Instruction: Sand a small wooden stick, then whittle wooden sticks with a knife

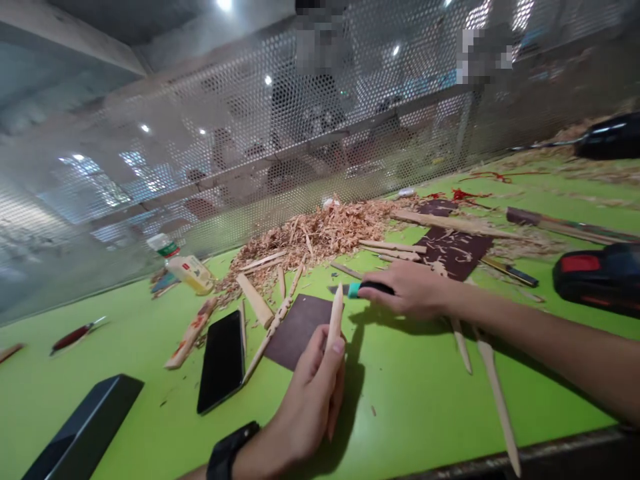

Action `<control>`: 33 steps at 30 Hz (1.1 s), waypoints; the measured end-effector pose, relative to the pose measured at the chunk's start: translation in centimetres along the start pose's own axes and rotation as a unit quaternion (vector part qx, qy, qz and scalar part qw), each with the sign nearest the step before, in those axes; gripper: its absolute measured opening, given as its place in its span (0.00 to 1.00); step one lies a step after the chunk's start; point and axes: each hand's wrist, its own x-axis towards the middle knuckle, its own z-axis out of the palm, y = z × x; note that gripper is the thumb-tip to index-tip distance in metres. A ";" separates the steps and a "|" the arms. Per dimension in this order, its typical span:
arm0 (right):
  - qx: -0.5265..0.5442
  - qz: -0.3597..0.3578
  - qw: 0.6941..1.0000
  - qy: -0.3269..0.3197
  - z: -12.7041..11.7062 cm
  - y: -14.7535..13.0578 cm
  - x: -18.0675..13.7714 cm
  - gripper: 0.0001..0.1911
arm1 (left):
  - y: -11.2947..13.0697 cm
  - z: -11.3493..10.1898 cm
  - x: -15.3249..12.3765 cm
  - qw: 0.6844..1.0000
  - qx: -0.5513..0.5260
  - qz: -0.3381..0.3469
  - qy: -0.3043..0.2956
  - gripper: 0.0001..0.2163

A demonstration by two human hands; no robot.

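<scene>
My left hand (313,387) grips a pale pointed wooden stick (337,313) between thumb and fingers, its tip pointing up and away from me. To its right, my right hand (407,290) is closed around the black and teal handle of a utility knife (373,289). The knife's blade reaches left toward the tip of the stick; whether they touch I cannot tell. Beneath and left of the stick lies a square of brown sandpaper (296,331). Under my right forearm are more carved wooden sticks (495,387).
Curled wood shavings (320,230) heap against a perforated metal screen (240,153). A phone (223,360), a bottle (185,267), a red-handled carving tool (73,338) and a dark box (85,427) are on the left. At the right sits a black-and-red power tool (600,277).
</scene>
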 end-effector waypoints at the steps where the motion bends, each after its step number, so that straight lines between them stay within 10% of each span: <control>1: 0.001 -0.019 1.000 -0.015 0.3 -0.8 -0.1 0.35 | 0.0 0.0 0.1 1.000 0.008 -0.005 0.004 0.20; 24: 0.032 0.025 0.999 0.008 0.5 -1.4 -0.3 0.34 | 0.2 0.0 0.3 0.996 0.083 0.001 0.037 0.21; 33: 0.057 -0.070 0.994 -0.061 1.3 -2.9 -0.7 0.31 | 0.4 0.0 0.6 0.994 0.105 0.013 0.026 0.21</control>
